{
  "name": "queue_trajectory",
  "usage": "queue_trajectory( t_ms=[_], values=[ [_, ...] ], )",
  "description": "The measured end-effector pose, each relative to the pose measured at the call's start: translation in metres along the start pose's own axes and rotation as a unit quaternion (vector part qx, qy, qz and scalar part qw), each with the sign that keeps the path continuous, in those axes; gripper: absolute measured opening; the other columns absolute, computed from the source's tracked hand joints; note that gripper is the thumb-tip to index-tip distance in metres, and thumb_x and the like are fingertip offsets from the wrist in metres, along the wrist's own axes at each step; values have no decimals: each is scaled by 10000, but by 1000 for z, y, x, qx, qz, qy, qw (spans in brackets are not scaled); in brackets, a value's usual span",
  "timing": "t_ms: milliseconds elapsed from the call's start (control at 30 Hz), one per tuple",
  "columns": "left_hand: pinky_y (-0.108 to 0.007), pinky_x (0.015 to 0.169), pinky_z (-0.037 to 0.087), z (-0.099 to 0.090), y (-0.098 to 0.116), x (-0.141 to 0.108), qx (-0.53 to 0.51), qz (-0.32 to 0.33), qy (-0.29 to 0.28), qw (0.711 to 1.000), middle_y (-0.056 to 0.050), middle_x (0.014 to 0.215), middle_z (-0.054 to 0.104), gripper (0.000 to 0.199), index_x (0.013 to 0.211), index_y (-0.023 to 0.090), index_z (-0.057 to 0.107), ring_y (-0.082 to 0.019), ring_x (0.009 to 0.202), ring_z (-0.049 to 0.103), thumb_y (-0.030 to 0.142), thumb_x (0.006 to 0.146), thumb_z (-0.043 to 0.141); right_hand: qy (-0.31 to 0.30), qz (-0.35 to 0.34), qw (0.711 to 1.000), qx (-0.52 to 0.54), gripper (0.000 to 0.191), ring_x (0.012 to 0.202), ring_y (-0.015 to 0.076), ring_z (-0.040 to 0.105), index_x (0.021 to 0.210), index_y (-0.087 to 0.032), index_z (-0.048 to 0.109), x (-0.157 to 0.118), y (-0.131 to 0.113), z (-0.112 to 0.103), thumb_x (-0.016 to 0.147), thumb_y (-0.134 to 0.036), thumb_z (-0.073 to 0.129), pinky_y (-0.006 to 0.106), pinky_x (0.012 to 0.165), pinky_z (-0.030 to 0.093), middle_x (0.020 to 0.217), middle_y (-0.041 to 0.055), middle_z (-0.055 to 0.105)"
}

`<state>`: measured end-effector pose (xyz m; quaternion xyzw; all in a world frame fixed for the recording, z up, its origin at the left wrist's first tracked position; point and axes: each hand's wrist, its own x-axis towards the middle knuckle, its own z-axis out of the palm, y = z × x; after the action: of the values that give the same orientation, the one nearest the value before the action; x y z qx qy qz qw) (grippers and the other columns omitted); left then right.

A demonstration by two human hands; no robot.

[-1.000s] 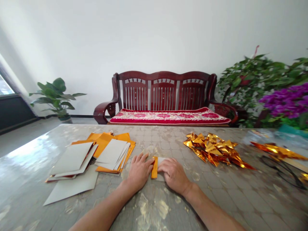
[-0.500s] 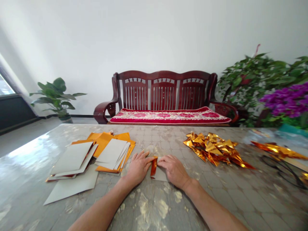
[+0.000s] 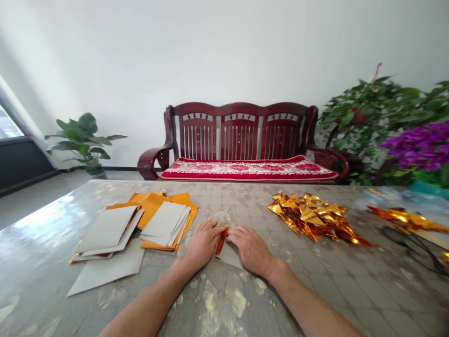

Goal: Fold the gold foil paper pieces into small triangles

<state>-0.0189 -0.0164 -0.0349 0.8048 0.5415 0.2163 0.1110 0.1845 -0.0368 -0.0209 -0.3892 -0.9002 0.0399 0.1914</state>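
Observation:
On the table before me lies a partly folded sheet of foil paper [image 3: 229,256], grey on its dull side with a shiny orange folded strip along its left edge. My left hand [image 3: 200,244] presses on that strip from the left, thumb and forefinger closed at its upper end. From the right, my right hand [image 3: 254,250] grips the sheet's upper part with curled fingers, hiding much of it. To the left are a stack of grey-backed foil sheets [image 3: 105,230] and another of grey and orange sheets [image 3: 164,223]. A pile of folded gold foil pieces [image 3: 312,215] lies to the right.
The table [image 3: 224,304] has a patterned, glossy cover. Black cords or frames [image 3: 414,248], more gold foil [image 3: 407,219] and clear plastic [image 3: 379,199] lie at the right. Beyond stands a wooden bench [image 3: 242,133], with plants [image 3: 82,138] at both sides.
The foil paper has turned slightly, its lower end shifting left. My right fingers have moved a little left, closer to the left hand. The stacks and pile stay put.

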Motion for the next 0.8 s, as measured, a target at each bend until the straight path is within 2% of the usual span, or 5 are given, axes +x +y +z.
queue_trajectory(
  t_ms=[133, 200, 367, 533, 800],
  values=[
    [-377, 1065, 439, -4, -1, -7, -66, -2, 168, 984, -98, 1321, 596, 428, 1207, 200, 649, -185, 1226, 544, 71, 897, 384, -4, 7, 999, -33, 293, 1072, 193, 495, 1099, -207, 612, 1, -4, -2, 896, -63, 457, 330, 964, 364, 1113, 51, 637],
    [-344, 1015, 467, -7, 6, -17, -82, 80, 206, 972, -86, 1228, 628, 420, 1132, 213, 672, -170, 1164, 566, 58, 898, 359, -2, 13, 998, -59, 299, 1071, 202, 486, 1119, -214, 600, 2, -7, -1, 891, -69, 473, 338, 954, 357, 1116, 53, 629],
    [-277, 873, 504, -8, 35, -38, -49, 226, 72, 970, -34, 1035, 687, 372, 965, 232, 672, -152, 945, 619, 15, 850, 392, -1, 74, 989, -128, 170, 996, 238, 487, 987, -203, 616, 4, -10, 0, 858, -118, 544, 351, 835, 363, 1033, 91, 616],
    [-339, 986, 471, -5, 50, -37, 40, 162, 23, 986, -61, 1227, 616, 309, 1075, 215, 600, -193, 1119, 564, 63, 896, 399, 3, 109, 981, -160, 139, 959, 255, 490, 937, -193, 623, 2, -9, -3, 859, -123, 532, 366, 786, 356, 998, 107, 608],
    [-414, 1035, 400, -2, 41, -29, 124, 111, 1, 986, -80, 1260, 568, 181, 1059, 204, 557, -249, 1206, 491, 190, 881, 532, 3, 84, 991, -104, 151, 981, 225, 506, 1016, -218, 658, -4, 3, -14, 893, -242, 572, 344, 840, 380, 1004, 64, 612]
  ],
)
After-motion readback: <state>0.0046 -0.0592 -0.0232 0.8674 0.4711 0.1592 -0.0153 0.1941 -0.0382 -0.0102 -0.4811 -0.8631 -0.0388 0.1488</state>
